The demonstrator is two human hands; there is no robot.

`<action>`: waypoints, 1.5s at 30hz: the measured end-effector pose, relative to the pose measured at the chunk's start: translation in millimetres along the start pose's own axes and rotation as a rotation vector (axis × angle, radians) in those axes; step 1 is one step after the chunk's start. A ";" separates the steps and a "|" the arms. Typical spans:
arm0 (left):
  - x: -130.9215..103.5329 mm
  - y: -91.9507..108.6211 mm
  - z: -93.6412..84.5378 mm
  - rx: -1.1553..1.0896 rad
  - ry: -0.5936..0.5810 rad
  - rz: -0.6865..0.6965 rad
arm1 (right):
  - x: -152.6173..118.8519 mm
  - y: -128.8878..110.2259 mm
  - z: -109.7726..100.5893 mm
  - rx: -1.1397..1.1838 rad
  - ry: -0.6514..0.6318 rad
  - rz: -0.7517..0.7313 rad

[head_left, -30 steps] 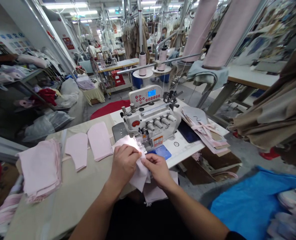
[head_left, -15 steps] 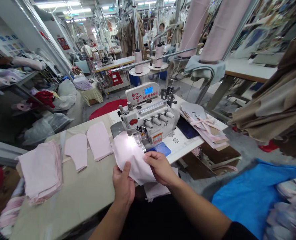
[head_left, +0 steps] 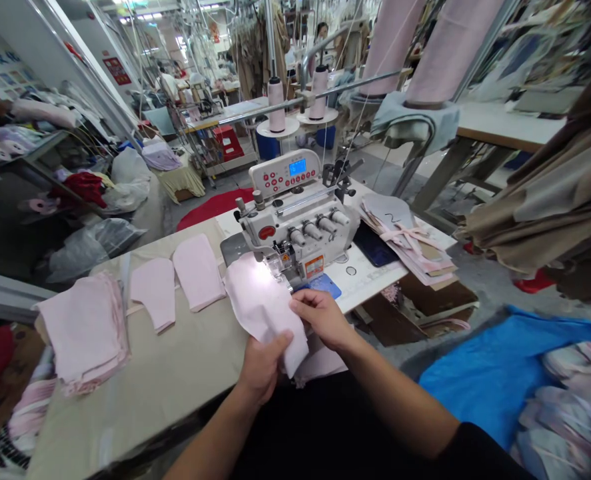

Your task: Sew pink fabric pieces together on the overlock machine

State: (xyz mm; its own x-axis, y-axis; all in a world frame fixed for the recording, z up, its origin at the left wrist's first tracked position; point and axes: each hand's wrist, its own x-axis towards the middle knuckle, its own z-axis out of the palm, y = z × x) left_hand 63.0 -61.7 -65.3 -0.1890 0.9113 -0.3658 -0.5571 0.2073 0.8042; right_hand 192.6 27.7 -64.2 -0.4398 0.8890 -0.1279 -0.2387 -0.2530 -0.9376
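A pale pink fabric piece (head_left: 255,300) lies partly under the lit needle area of a white overlock sewing machine (head_left: 300,220). My left hand (head_left: 265,363) grips its near lower edge, thumb on top and fingers underneath. At the right edge of the cloth, close to the machine's blue plate (head_left: 326,285), my right hand (head_left: 320,317) pinches it between thumb and fingers. The cloth buckles into a fold between the two hands. Below my right hand, more pink fabric (head_left: 325,360) hangs at the table edge.
Left on the table (head_left: 175,387) are a stack of pink pieces (head_left: 82,327) and two cut pieces, a narrow one (head_left: 155,290) and a wider one (head_left: 198,270). Right of the machine lie a dark phone-like slab (head_left: 375,243) and a tied bundle (head_left: 405,233). Thread cones (head_left: 276,107) stand behind.
My left hand has slid right and slightly down along the cloth, bringing its near edge closer to my right hand. My right hand keeps its pinch. The view has shifted a little.
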 end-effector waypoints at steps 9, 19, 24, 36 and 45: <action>2.1 -1.1 -1.2 0.091 0.014 -0.010 | -12.6 10.5 3.7 0.025 -0.085 0.035; -7.7 -1.3 -6.0 0.112 -0.107 -0.120 | -21.9 8.6 6.0 -0.066 0.015 -0.046; -24.6 3.7 -8.4 0.407 -0.484 -0.401 | -10.1 4.9 9.8 -0.072 0.102 -0.098; 20.8 89.5 10.1 1.502 -0.159 1.029 | -0.3 9.8 11.6 -0.305 0.119 -0.265; 59.7 107.5 -3.7 1.632 -0.109 1.089 | 12.3 9.6 16.2 -0.517 0.317 -0.363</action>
State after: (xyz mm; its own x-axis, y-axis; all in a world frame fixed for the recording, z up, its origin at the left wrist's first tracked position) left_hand -11.2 13.7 -2.4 0.1995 0.8576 0.4740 0.9062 -0.3456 0.2438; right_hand 170.9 30.1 -69.5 -0.1186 0.9710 0.2077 0.1541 0.2246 -0.9622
